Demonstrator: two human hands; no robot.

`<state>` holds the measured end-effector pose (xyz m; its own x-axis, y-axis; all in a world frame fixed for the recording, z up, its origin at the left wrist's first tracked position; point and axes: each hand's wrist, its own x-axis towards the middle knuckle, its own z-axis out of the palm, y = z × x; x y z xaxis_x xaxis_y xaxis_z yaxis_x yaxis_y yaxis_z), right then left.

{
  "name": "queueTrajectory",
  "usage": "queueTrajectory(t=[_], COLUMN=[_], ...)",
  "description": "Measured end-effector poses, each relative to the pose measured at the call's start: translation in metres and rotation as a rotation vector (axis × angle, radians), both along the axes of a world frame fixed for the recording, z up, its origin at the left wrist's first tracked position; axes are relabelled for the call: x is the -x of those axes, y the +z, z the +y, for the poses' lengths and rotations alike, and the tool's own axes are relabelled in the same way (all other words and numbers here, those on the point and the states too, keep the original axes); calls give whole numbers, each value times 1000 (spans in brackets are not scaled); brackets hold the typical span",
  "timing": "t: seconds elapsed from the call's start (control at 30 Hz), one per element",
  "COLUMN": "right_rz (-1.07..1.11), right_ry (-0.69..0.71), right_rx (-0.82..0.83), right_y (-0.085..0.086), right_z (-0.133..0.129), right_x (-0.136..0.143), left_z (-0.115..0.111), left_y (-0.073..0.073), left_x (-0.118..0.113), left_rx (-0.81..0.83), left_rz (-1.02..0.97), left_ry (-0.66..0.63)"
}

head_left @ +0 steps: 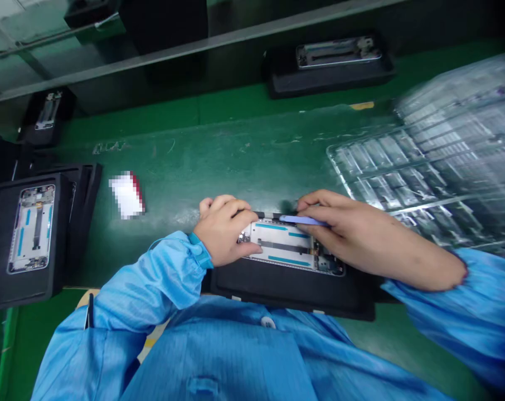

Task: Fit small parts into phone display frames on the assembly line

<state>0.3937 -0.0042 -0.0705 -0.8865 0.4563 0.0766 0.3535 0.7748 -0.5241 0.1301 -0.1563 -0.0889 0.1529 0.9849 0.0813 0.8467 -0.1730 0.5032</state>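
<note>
A phone frame with blue strips and a dark flex cable lies in a black foam tray close to my body. My left hand grips the left end of the frame between thumb and fingers, a blue band round its wrist. In my right hand is a flat purple tool, pinched in the fingers, its tip over the frame's far edge. The palm side of the right hand is hidden.
Clear plastic trays are piled at the right. At the left, black foam trays hold another phone frame. A pixelated white-and-red item lies left of centre. More frames in black trays stand at the back.
</note>
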Motion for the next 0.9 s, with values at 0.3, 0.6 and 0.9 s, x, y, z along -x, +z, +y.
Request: queueTrajectory(t=[0.3,0.6,0.9], right_rz=[21,-1,-32], right_ry=[-20,-33,-117], right_rx=[-4,52,33], right_y=[-2,-6,-10], right_z=[1,5,6], right_x=[2,3,8], left_z=[0,0,3], left_y=[-1,-1,2], left_x=[0,0,1], left_rx=[-23,-4,62], left_rz=[-6,-1,-9], left_ry=[-2,-3,6])
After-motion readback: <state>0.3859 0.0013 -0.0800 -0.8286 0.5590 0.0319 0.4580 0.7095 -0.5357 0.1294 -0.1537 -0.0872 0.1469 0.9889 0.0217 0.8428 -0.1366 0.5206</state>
